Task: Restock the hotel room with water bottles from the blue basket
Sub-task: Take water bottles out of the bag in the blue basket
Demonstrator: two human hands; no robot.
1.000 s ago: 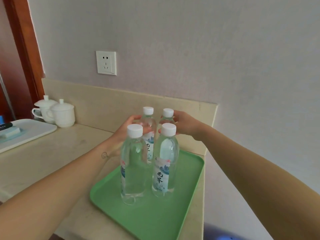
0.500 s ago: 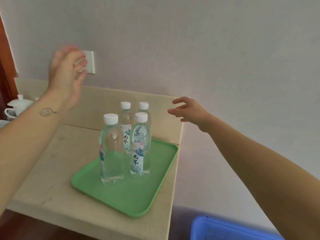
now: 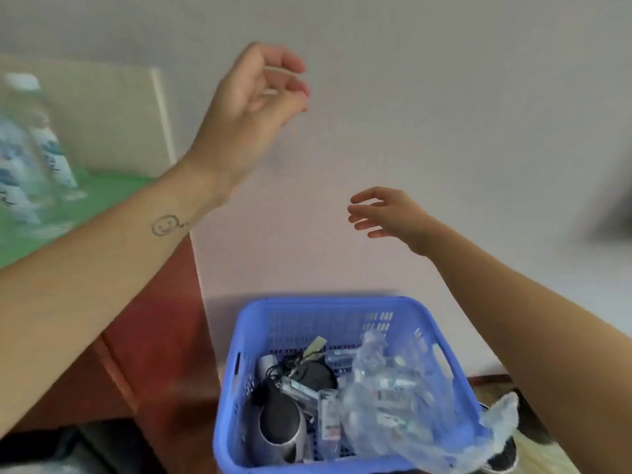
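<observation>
Blue basket (image 3: 307, 323): lowest in the view, on the floor below both arms, with its far wall against the pale wall.
Basket contents: crumpled clear plastic wrap (image 3: 393, 405) fills the right half and spills over the right rim; black cables (image 3: 290, 367) and a grey cylindrical item (image 3: 280, 429) lie on the left. Small packets show under the wrap, too blurred to name. I cannot tell whether a bottle lies in there.
Left forearm: crosses from the lower left upward, with a small smiley mark (image 3: 166, 224) near the wrist.
Left hand (image 3: 253, 97): raised high in front of the wall, fingers loosely curled, grasping nothing.
Right hand (image 3: 390, 213): lower and to the right, above the basket, fingers spread and relaxed, released and empty.
Cabinet side (image 3: 160, 319): red-brown, just left of the basket, under the counter edge.
Green tray (image 3: 102, 196): on the counter at the left edge, partly behind the left forearm.
Water bottles (image 3: 30, 142): upright on the tray, white-capped, blue-labelled and heavily blurred; well apart from both hands.
Backsplash (image 3: 113, 114): beige, behind the bottles.
Wall (image 3: 444, 97): plain and pale, farthest back.
</observation>
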